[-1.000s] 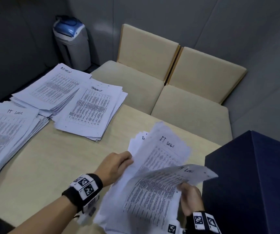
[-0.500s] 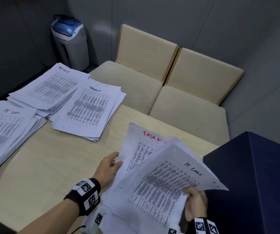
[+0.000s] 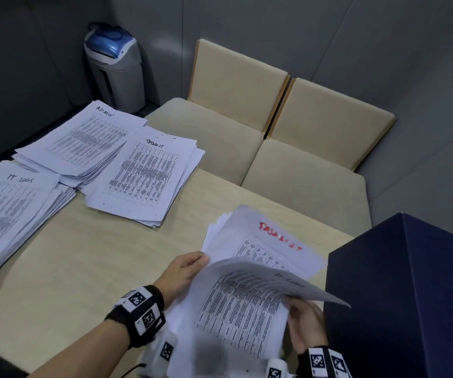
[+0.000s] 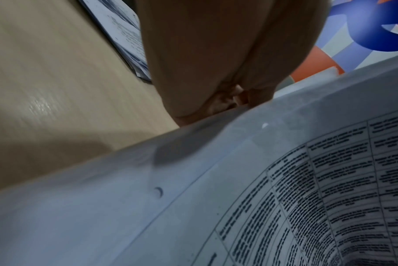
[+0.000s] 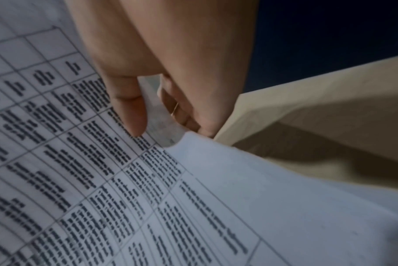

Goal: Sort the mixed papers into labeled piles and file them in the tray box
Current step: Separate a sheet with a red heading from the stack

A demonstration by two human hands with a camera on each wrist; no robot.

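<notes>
A printed sheet [image 3: 241, 309] marked IT Logs is lifted and curled over the mixed stack [image 3: 274, 241], whose top page carries a red label. My right hand [image 3: 290, 304] pinches the sheet's right edge between thumb and fingers, seen close in the right wrist view [image 5: 152, 117]. My left hand [image 3: 201, 261] holds the sheet's left edge, its fingers curled at the paper's rim [image 4: 230, 102]. Three sorted piles lie at the table's left: ADMIN [image 3: 83, 137], a task list pile [image 3: 146, 175] and IT LOGS [image 3: 7, 214]. A dark blue box [image 3: 410, 296] stands at the right.
The wooden table [image 3: 83, 268] shows bare surface between the piles and my hands. Two beige padded seats [image 3: 274, 132] stand beyond the far edge. A grey bin with a blue lid [image 3: 116, 64] is in the back corner.
The right hand has raised and curled the IT Logs sheet, uncovering the red-labelled page on the stack. The left hand has shifted from the stack to the sheet's left edge.
</notes>
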